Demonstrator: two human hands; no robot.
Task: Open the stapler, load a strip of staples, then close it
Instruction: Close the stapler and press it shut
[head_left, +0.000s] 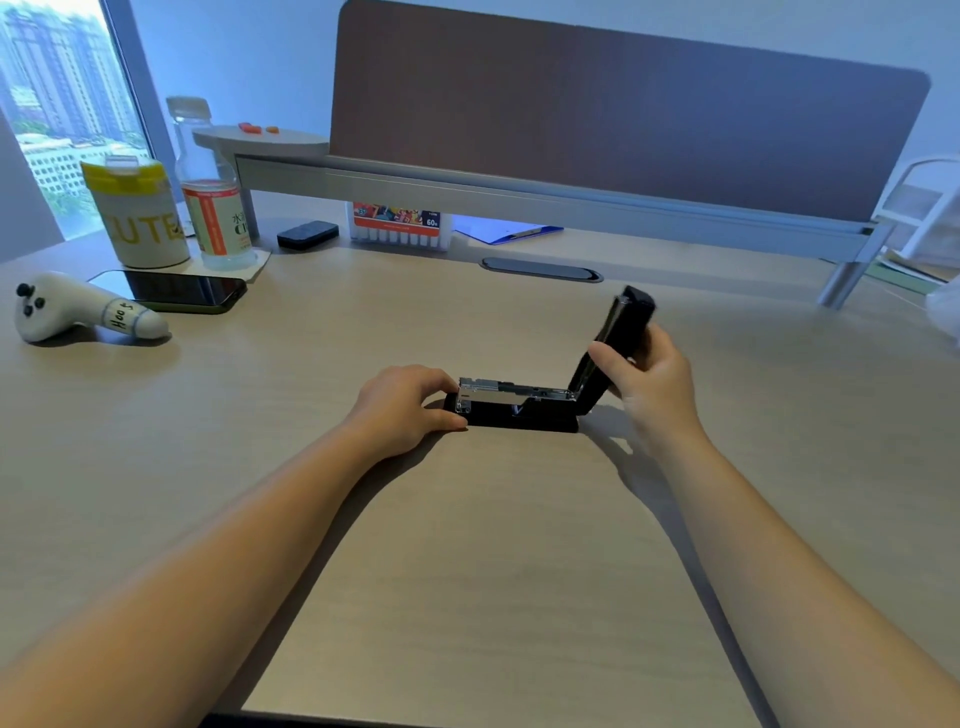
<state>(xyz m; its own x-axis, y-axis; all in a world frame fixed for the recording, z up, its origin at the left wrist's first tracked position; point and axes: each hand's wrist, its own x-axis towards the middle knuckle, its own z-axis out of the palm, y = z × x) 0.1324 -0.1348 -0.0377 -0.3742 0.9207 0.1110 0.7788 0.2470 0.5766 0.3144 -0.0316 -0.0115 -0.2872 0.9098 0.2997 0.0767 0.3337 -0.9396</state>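
A black stapler (519, 415) lies on the wooden desk (467, 571) in the middle of the head view. Its black lid (626, 317) is swung up and back to the right, baring the silver staple channel (514, 391). My left hand (402, 408) pinches the stapler's front end and holds the base down against the desk. My right hand (652, 371) grips the raised lid around its middle. I cannot tell whether staples lie in the channel, and no loose strip of staples shows on the desk.
At the back left stand a yellow-lidded cup (137, 213), a clear bottle (210, 208), a dark phone (176, 291) and a white controller (78, 312). A marker box (397, 223), a blue clipboard (506, 231) and a small black case (307, 234) lie under the raised shelf (519, 192); a brown divider panel (623, 114) rises behind.
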